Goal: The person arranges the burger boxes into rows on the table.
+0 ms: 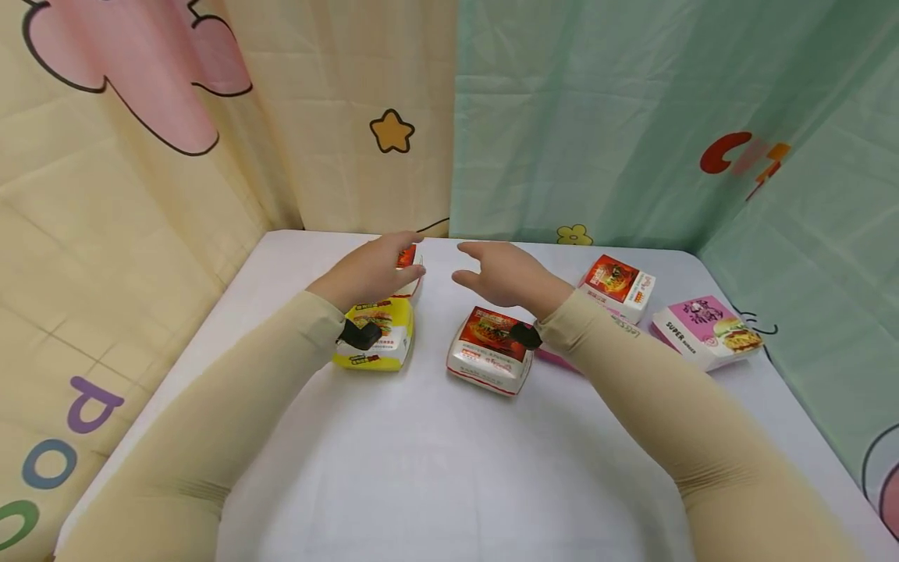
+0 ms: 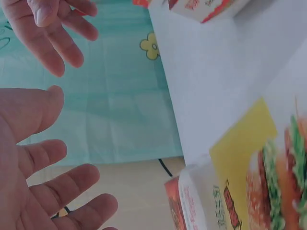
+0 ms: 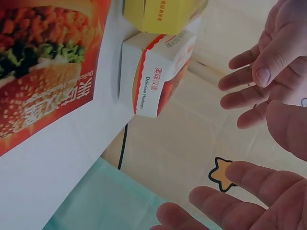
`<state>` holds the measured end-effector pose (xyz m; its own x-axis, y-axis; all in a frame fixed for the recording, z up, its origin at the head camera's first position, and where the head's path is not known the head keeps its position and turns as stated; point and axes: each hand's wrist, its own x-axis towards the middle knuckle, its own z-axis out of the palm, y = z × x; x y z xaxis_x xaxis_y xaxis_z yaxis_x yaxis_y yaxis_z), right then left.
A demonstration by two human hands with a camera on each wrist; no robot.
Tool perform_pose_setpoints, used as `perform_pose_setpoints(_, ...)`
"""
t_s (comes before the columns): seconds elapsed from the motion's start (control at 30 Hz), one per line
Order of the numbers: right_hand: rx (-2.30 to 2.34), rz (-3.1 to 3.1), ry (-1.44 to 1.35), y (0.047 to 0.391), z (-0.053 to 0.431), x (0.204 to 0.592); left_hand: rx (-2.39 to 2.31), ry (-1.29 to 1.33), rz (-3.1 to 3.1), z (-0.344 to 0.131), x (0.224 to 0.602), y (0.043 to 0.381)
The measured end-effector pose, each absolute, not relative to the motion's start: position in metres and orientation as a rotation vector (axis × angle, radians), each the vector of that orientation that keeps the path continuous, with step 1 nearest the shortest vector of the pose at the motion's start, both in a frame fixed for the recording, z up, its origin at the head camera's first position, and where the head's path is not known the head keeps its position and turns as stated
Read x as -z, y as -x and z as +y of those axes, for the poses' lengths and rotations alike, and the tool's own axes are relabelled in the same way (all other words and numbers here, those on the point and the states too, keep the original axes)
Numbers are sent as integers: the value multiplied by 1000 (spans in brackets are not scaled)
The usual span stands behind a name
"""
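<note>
Both hands are raised over the table, palms facing each other, with a gap between them and nothing held. The left hand [image 1: 368, 272] has its fingers extended above a yellow-and-white burger box [image 1: 393, 343] and partly hides a red-and-white burger box [image 1: 414, 286] behind it. The right hand [image 1: 511, 273] is held in the air beyond another red-and-white burger box [image 1: 488, 359], which sits near the table's middle. In the left wrist view, the fingers of the left hand [image 2: 14, 120] are spread loosely. Fingers of the right hand [image 3: 273, 201] look relaxed in the right wrist view.
On the right stand a red-and-white burger box [image 1: 621, 287] and a pink-and-white burger box [image 1: 705, 332]. A pink box [image 1: 555, 359] is mostly hidden by the right forearm. Patterned curtains [image 1: 562, 117] enclose the white-covered table [image 1: 351, 468] at the back and sides.
</note>
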<state>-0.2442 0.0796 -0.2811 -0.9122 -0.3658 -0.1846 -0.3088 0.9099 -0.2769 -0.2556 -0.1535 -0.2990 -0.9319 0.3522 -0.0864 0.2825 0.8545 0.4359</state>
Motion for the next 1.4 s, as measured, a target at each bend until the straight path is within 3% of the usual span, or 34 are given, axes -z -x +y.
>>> perform_pose_setpoints(0.6, 370, 2869, 451, 186, 146, 312, -705, -679, 2754, -91, 324, 200)
perform_pose_setpoints(1.4, 367, 2864, 386, 163, 146, 362, -713, -545, 2673, -71, 381, 189)
